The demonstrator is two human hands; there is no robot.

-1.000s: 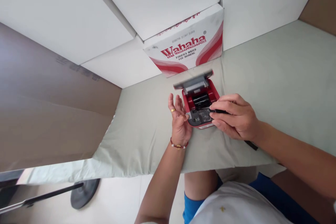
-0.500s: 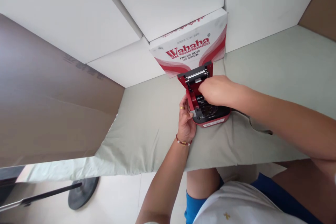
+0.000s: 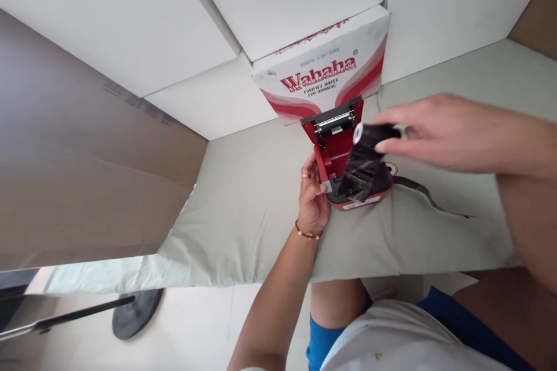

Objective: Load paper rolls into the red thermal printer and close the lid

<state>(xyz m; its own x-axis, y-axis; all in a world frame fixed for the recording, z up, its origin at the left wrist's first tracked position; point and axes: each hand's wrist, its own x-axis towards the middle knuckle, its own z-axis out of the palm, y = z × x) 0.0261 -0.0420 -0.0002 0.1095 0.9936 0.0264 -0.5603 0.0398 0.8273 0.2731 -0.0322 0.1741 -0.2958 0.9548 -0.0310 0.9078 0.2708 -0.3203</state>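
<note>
A glossy black roll (image 3: 372, 135) with a pale, ring-shaped end is pinched between thumb and fingers of the right hand (image 3: 444, 133), held above the front right part of a red device (image 3: 340, 146); from it a thin, shiny, creased sheet of black film (image 3: 361, 173) slants down to the dark front deck. The device is boxy with rounded corners, smooth red walls and a white label (image 3: 361, 203) on its front, and its hinged lid (image 3: 333, 122) stands raised, showing a metallic bar and a dark roller. The left hand (image 3: 312, 196) grasps the device's left side, fingers along the wall and thumb on a grey patch at the corner. A small pale ring-shaped piece (image 3: 392, 168) shows at the right side, where a dark flat strap (image 3: 435, 200) curves away over the cloth. The table is covered in soft, pale green cloth (image 3: 243, 191), wrinkled towards its front edge. Close behind the lid, a white-and-red printed carton (image 3: 324, 78) and plain white boxes (image 3: 209, 107) bound the workspace; a large brown cardboard panel (image 3: 87, 174) closes off the left. Below, a round black base (image 3: 137, 316) with a pole stands on the light floor (image 3: 209, 324).
</note>
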